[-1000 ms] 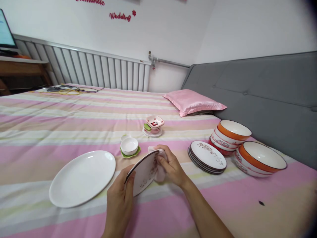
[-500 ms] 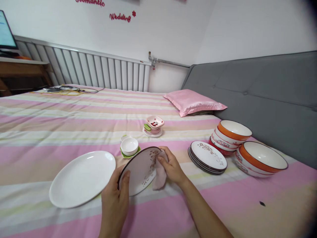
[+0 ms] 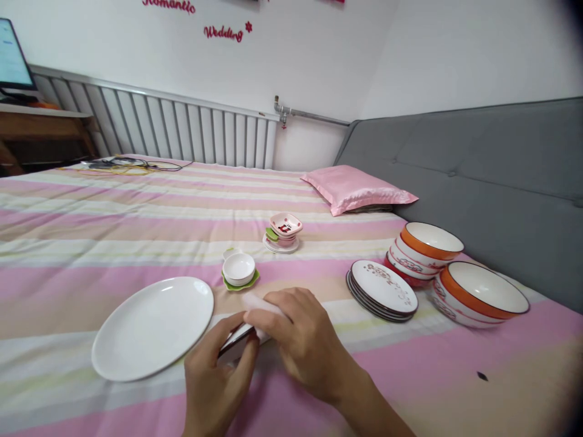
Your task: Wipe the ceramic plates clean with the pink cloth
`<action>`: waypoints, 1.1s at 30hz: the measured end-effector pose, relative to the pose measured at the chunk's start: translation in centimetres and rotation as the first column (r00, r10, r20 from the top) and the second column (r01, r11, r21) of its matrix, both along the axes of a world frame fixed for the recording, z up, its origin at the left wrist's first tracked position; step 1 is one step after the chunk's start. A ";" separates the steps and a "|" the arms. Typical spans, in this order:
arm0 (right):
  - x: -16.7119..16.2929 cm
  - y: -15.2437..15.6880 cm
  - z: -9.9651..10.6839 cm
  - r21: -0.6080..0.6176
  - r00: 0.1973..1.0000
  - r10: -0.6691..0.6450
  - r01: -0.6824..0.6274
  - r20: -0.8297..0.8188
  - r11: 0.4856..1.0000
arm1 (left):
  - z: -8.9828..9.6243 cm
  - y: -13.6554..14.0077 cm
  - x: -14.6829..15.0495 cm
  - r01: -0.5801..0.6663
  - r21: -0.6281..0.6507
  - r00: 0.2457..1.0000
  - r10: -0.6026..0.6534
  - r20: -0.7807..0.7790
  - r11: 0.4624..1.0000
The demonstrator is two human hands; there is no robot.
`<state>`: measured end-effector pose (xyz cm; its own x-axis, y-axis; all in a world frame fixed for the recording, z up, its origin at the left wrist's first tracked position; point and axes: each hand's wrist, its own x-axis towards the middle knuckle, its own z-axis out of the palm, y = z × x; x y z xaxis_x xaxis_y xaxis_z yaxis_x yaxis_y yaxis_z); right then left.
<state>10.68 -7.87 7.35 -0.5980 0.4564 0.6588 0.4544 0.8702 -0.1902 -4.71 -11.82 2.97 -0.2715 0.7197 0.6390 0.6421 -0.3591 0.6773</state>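
Observation:
My left hand (image 3: pixel 218 364) grips a dark-rimmed plate (image 3: pixel 237 341) by its edge, thumb on one side and fingers on the other. The plate is tipped nearly edge-on, and much of it is hidden behind my hands. My right hand (image 3: pixel 300 340) is closed round a pale pink cloth (image 3: pixel 257 305), pressing it against the plate's rim. Left of my hands lies a large white oval plate (image 3: pixel 152 328). Just beyond them stand small white bowls (image 3: pixel 239 267) on a green leaf-shaped dish (image 3: pixel 230 286).
A stack of patterned plates (image 3: pixel 385 288) sits to the right, beside stacked orange-rimmed bowls (image 3: pixel 430 249) and another orange-rimmed bowl (image 3: pixel 483 294). Small pink dishes (image 3: pixel 286 226) stand farther back. Beyond are a pink pillow (image 3: pixel 357 187), cables (image 3: pixel 136 164) and a grey headboard (image 3: pixel 478 152).
The plate has tilted from showing its patterned face to nearly edge-on. My right hand has moved left with the cloth, from the far right edge to the top rim.

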 end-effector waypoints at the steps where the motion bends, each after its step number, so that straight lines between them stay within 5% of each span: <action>1: -0.1 -0.1 0.0 -0.002 1.000 0.002 -0.002 0.006 1.000 | 0.0 0.0 -0.1 0.001 0.017 1.000 -0.001 -0.019 1.000; 9: 0.4 1.5 -0.8 -0.141 0.991 0.041 -0.060 -0.131 0.988 | -0.9 0.7 -0.3 0.052 -0.015 0.998 -0.053 -0.016 0.999; 14: 0.9 2.6 -1.5 -0.333 0.955 0.071 -0.169 -0.289 0.928 | -0.9 0.7 -0.4 0.007 -0.075 0.997 -0.001 0.073 0.997; 20: 1.0 5.0 -4.8 -0.644 0.855 -0.068 -0.332 -0.513 0.689 | -0.2 0.6 -0.4 -0.104 -0.240 0.948 0.169 0.271 0.965; 26: 0.0 5.7 -7.4 -0.763 0.775 -0.169 -0.513 -0.609 0.393 | 0.5 0.8 -0.6 -0.179 -0.343 0.868 0.312 0.386 0.922; 28: -0.3 5.7 -7.5 -0.765 0.776 -0.180 -0.502 -0.604 0.404 | 0.6 0.8 -0.6 -0.201 -0.351 0.858 0.337 0.387 0.915; 33: 0.5 5.5 -6.0 -0.643 0.817 -0.164 -0.293 -0.553 0.708 | 0.1 0.9 -0.7 -0.161 -0.266 0.895 0.254 0.366 0.950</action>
